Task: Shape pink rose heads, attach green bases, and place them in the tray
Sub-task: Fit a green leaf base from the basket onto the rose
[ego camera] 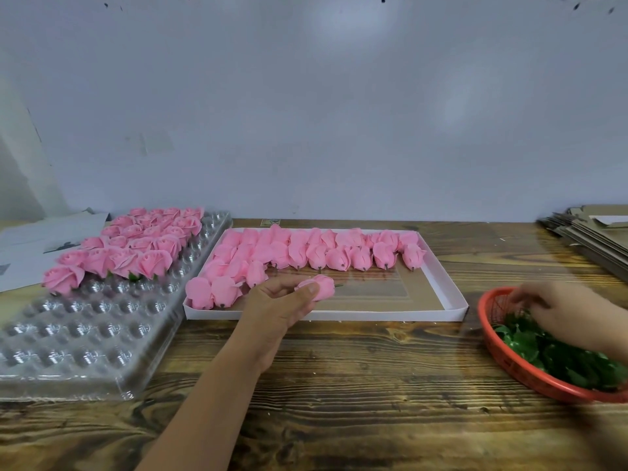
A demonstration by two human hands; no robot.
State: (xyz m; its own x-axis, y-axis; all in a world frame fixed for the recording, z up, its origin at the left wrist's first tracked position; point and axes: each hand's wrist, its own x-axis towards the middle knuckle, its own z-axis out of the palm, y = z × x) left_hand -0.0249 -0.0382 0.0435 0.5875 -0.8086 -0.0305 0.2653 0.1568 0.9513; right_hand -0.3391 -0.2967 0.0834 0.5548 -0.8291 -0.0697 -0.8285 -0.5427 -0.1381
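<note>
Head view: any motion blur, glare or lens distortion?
Head view: right hand smeared by motion blur over the red basket; left hand and its pink rose head fairly sharp; glare on the clear plastic tray; wide-angle bending at the edges.

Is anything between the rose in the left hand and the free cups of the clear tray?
Nothing visible blocks it. The left hand holds the pink rose head above the white box; the clear tray lies to its left with its near cups empty. The box's low rim is the only edge between.
</note>
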